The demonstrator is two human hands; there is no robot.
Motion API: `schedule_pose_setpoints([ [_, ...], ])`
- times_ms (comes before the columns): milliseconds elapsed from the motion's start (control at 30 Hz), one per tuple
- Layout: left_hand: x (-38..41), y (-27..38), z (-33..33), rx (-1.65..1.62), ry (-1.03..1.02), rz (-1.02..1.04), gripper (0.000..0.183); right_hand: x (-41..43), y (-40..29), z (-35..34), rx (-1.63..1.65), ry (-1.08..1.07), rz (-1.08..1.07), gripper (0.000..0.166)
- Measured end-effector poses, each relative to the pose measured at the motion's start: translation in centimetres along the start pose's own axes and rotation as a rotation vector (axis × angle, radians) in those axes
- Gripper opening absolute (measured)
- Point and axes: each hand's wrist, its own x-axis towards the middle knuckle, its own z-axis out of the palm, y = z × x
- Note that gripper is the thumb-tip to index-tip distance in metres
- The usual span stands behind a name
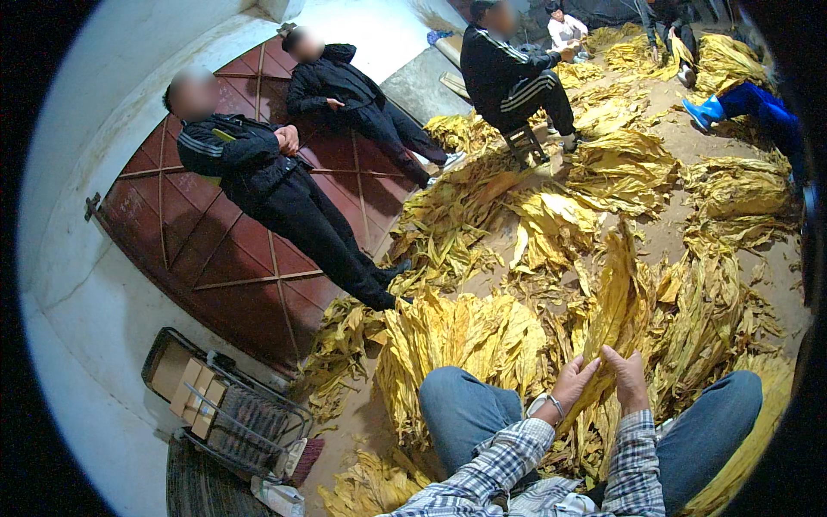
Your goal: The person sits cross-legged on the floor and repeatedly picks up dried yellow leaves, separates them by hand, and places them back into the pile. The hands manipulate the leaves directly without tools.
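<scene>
Between my knees, my left hand (572, 386) and my right hand (625, 371) both grip one long dried yellow tobacco leaf (610, 316). The thumbs of both hands press on it near its lower part, and its tip points up and away from me. A metal bracelet (554, 406) is on my left wrist. In front of my left knee lies a wide bundle of yellow tobacco leaves (462, 329). Browner leaves (698, 316) are heaped beyond my right hand. More leaves lie below my hands, partly hidden by my arms.
Two people stand by a red metal door (219, 220); another sits on a small stool (526, 145). More people are among leaf heaps (623, 168) at the back. At left stand a metal-framed chair (258, 400) with cardboard boxes (197, 394) and a broom (305, 459).
</scene>
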Motion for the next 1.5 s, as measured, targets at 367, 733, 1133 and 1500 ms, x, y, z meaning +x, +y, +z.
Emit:
schedule_pose_setpoints([
  [367, 0.3, -0.4, 0.1, 0.121, -0.005, 0.185, 0.037, -1.0, -1.1, -0.1, -0.194, -0.182, -0.071, 0.028],
  [733, 0.7, 0.8, 0.5, 0.003, -0.055, 0.159, 0.035, -0.5, -0.2, -0.2, 0.046, -0.176, -0.013, 0.026],
  [1133, 1.4, 1.5, 1.0, -0.095, 0.04, 0.068, 0.032, -0.1, -0.3, -0.2, 0.195, -0.133, 0.08, 0.017],
  [1500, 1.6, 2.8, 1.3, 0.301, 0.121, 0.182, 0.029, -0.1, -0.5, 0.3, 0.032, -0.196, -0.012, 0.033],
])
